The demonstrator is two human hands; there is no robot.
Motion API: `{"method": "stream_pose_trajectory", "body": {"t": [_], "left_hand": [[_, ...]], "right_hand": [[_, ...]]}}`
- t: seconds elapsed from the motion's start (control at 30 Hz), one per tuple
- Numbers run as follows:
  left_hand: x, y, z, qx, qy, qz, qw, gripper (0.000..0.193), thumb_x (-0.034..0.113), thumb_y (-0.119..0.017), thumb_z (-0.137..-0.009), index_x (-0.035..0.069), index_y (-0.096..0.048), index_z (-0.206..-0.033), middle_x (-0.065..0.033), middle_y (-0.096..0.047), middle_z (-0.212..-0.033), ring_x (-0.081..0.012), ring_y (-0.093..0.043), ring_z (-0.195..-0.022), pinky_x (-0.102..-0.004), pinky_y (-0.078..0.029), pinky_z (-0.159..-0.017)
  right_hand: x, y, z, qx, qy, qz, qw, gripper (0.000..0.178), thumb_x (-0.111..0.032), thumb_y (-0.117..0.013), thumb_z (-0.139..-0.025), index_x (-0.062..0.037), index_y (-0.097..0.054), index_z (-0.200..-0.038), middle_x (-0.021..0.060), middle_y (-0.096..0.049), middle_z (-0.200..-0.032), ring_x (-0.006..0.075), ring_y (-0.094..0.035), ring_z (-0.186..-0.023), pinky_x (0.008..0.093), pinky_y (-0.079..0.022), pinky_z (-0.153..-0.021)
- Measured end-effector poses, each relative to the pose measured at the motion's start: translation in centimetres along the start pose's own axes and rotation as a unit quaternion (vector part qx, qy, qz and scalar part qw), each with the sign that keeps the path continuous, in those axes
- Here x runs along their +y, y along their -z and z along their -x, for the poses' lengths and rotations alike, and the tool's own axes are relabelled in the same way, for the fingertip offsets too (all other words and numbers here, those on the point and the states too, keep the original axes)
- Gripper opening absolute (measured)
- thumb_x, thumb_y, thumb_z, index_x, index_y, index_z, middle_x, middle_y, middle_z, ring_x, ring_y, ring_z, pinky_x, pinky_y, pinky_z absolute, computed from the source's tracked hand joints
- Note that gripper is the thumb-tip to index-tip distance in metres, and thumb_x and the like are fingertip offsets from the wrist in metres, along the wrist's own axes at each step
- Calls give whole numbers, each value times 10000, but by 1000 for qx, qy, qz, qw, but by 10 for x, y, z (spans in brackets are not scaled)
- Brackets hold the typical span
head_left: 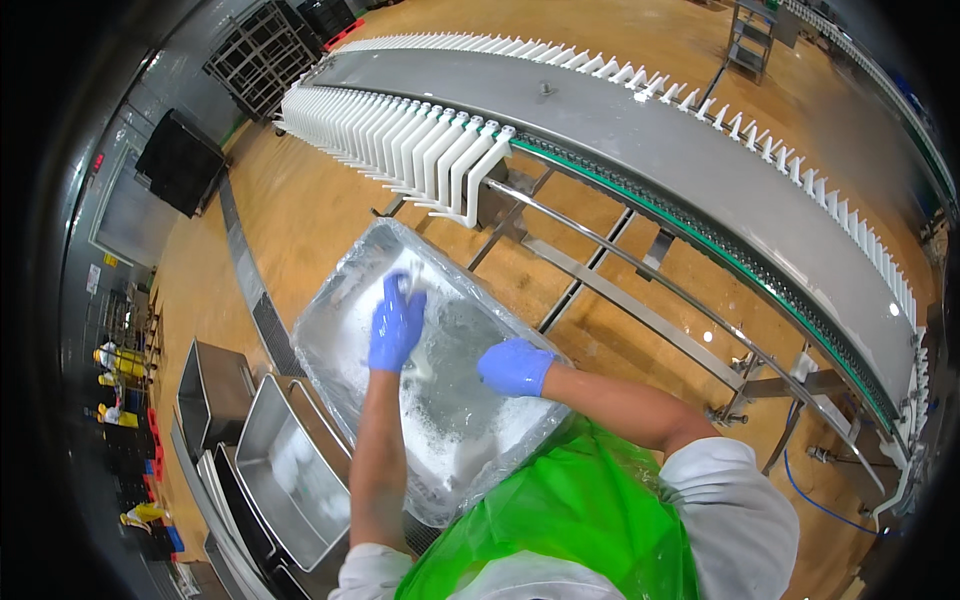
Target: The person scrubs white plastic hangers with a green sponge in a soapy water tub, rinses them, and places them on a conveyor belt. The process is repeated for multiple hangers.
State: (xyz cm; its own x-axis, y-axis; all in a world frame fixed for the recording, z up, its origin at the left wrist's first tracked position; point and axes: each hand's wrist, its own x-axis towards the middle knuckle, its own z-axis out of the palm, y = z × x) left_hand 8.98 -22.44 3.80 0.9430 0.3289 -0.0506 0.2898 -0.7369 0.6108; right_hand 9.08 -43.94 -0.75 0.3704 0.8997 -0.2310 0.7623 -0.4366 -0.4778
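Note:
A large tub lined with clear plastic holds soapy water and white foam. Over its left part is my left hand in a wet blue glove, fingers bent with a gap to the thumb. A pale, blurred shape shows at those fingers and below the hand; foam and motion keep me from telling what it is. My right hand, also blue-gloved, is curled closed above the water near the tub's right side. Whatever it may hold is hidden.
Beyond the tub runs a curved conveyor edged with white angled plastic arms; its steel frame rail passes on the right. Steel bins stand at the left, one holding white foam. A floor drain grate crosses the tan floor.

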Motion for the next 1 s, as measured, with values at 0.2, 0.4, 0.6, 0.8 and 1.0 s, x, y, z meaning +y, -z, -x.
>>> {"method": "stream_pose_trajectory", "body": {"t": [0.2, 0.4, 0.6, 0.8, 1.0], "left_hand": [[153, -5, -84, -8, -221, 44, 974, 447, 166, -591, -878, 145, -526, -1319, -178, -655, -1061, -236, -647, -855, -368, -518, -764], [181, -65, -159, 75, -237, -41, 968, 434, 172, -555, -865, 237, -569, -1294, -178, -647, -1074, -359, -629, -928, -433, -488, -830], [179, -77, -172, 75, -231, -115, 963, 435, 193, -529, -879, 277, -559, -1305, -175, -657, -1020, -351, -631, -917, -440, -490, -811], [190, -72, -162, 6, -226, -155, 962, 424, 177, -541, -881, 244, -570, -1298, -174, -650, -1023, -351, -624, -918, -436, -486, -811], [125, -67, -121, 110, -390, -134, 904, 272, 146, -562, -874, 126, -657, -1128, -187, -604, -1206, -357, -591, -1043, -425, -461, -904]], "right_hand": [[21, -27, -21, -22, 56, -36, 998, 175, -146, -610, -761, -21, -705, -837, 186, -691, -840, 372, -674, -791, 426, -536, -693], [25, -40, -33, 4, 107, -53, 993, 214, -204, -605, -804, -10, -697, -804, 215, -669, -797, 392, -653, -737, 460, -512, -670], [27, -36, -28, 38, 104, -105, 988, 175, -161, -596, -760, -13, -690, -764, 216, -661, -767, 396, -648, -706, 458, -509, -641], [30, -42, -33, 29, 93, -82, 992, 196, -179, -586, -773, -18, -692, -803, 211, -665, -776, 399, -648, -720, 463, -513, -658], [22, -27, -22, -1, 66, -69, 995, 220, -216, -573, -820, -40, -700, -861, 187, -680, -839, 378, -656, -759, 463, -519, -676]]}}
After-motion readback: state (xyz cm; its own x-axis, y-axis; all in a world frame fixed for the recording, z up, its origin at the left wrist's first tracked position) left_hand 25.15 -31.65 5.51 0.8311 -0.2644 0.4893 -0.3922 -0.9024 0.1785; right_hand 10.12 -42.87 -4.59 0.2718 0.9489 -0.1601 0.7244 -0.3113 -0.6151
